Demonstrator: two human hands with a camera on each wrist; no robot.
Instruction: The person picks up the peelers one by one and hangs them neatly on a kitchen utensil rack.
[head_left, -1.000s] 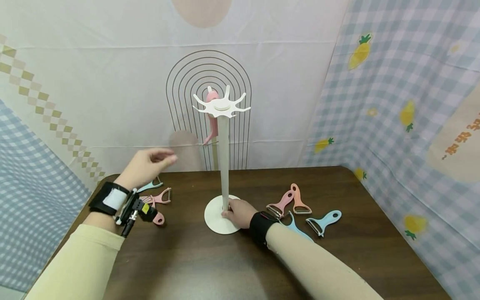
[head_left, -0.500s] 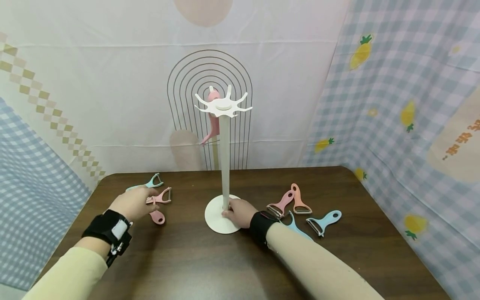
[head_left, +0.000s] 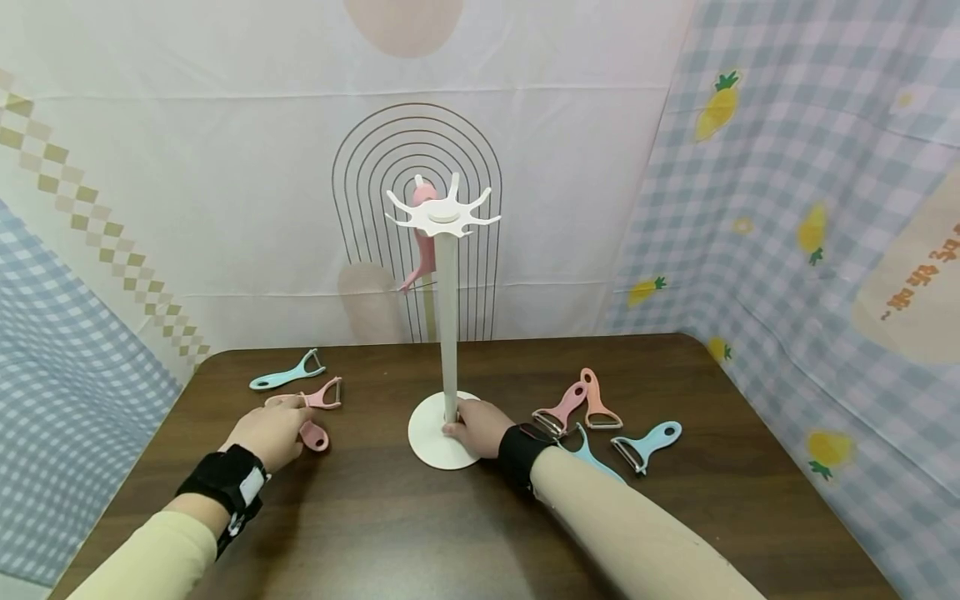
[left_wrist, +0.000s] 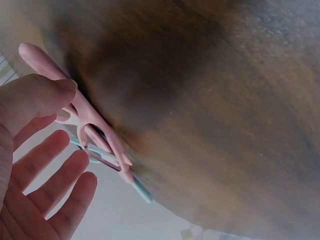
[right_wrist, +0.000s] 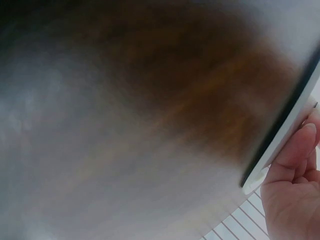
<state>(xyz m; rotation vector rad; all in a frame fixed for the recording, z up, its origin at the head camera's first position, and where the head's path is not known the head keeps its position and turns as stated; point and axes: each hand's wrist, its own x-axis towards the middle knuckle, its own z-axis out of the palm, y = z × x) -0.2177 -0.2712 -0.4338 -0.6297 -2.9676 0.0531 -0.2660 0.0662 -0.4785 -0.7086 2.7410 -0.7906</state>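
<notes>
Though lettering [head_left: 922, 275] blurs, the right hand [head_left: 483, 427] grips a stand [head_left: 448, 325]; the left hand [head_left: 267, 435] touches a peeler [left_wrist: 89, 112], grip unclear.

Left hand [head_left: 270, 432] stretches forward, fingers [left_wrist: 65, 174] apparently loose; right hand [head_left: 485, 427] grips.

text: orange characters [head_left: 921, 277] | on: blue-checked cloth [head_left: 780, 158], at right | reading: too unclear to tell

A stand [head_left: 447, 333] is mid-bench [head_left: 405, 542], a peeler [head_left: 426, 250] hanging from it. Three peelers [head_left: 281, 379] lie to its left, four peelers [head_left: 656, 439] to its right; cloth [head_left: 225, 192] hangs behind.
</notes>
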